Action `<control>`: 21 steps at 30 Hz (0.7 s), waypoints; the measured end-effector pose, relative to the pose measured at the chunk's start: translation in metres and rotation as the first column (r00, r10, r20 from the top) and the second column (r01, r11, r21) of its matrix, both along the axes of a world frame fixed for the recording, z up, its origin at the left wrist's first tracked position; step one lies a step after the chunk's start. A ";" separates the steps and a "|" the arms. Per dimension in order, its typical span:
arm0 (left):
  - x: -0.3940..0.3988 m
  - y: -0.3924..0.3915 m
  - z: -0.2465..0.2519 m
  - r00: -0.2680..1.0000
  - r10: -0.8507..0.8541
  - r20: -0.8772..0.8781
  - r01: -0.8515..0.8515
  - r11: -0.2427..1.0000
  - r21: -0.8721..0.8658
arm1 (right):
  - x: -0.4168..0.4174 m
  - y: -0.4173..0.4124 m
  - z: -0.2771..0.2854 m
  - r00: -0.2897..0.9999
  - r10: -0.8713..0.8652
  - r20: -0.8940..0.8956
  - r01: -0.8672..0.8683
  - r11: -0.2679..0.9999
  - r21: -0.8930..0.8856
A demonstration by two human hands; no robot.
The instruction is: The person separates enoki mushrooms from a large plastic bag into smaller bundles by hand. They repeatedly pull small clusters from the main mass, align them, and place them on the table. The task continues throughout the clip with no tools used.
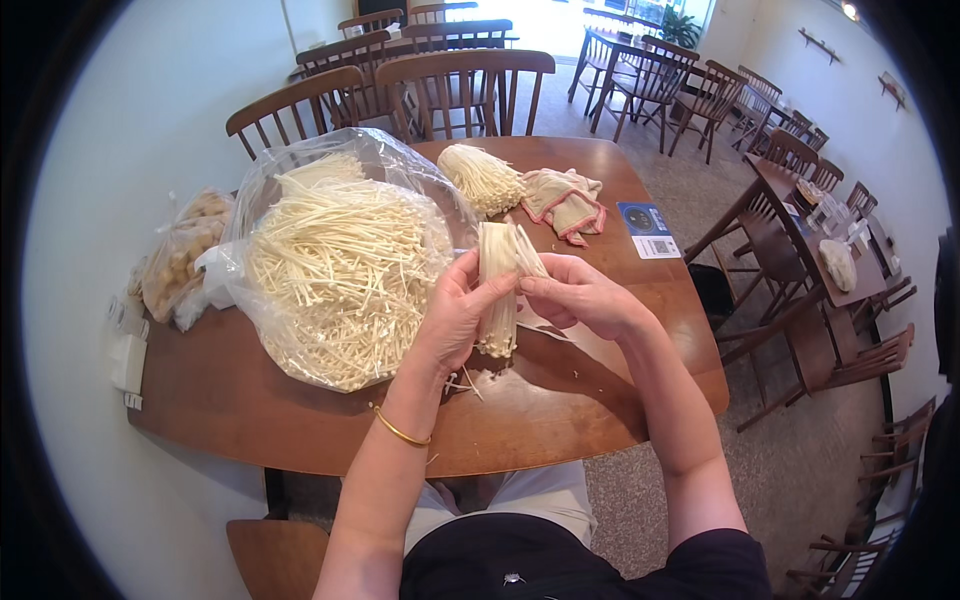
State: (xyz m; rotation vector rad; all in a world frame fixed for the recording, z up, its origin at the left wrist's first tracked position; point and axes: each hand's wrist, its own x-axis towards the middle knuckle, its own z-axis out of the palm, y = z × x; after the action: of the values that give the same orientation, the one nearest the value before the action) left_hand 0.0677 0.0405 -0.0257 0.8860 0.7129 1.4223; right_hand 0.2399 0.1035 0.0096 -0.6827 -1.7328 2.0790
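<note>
My left hand [459, 315] grips a bunch of enoki mushrooms [496, 322] over the wooden table, with the caps pointing down towards me. At the bunch's right side, my right hand [577, 294] pinches a thin clump of enoki stems [531, 259] that splays away from the rest. To the left lies a large clear plastic bag [382, 146], open and heaped with loose enoki mushrooms [337, 262]. Beyond my hands another enoki bunch [480, 178] rests on its side beside a crumpled beige cloth with a pink edge [566, 201]. A few stray stems [469, 384] lie below my left hand.
A tied plastic bag of brownish pieces [191, 251] and white containers [129, 360] stand by the left wall. A printed card [649, 230] lies at the table's right edge [679, 300]. Wooden chairs [465, 82] stand behind the table; another table [814, 225] is at the right.
</note>
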 end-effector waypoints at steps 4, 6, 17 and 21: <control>-0.002 0.001 -0.002 0.998 -0.048 0.045 0.051 0.997 -0.051 | 0.011 0.010 -0.004 0.989 -0.023 -0.143 0.034 0.997 0.071; -0.003 0.003 -0.006 0.993 -0.022 0.118 0.032 0.996 -0.081 | 0.015 0.013 0.000 0.918 -0.103 -0.384 0.080 0.994 -0.075; -0.004 0.002 -0.002 0.968 0.029 0.249 -0.008 0.996 -0.086 | -0.017 -0.003 -0.025 0.954 -0.284 -0.092 0.295 0.855 0.426; -0.003 0.000 0.003 0.968 0.006 0.253 0.016 0.996 -0.087 | -0.012 -0.005 -0.012 0.970 -0.241 -0.018 0.234 0.919 0.317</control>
State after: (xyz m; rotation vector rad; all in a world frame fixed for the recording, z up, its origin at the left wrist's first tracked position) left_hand 0.0643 0.0401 -0.0226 0.6228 0.5746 1.4560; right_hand 0.2277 0.0987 -0.0027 -0.7730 -1.8365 1.5899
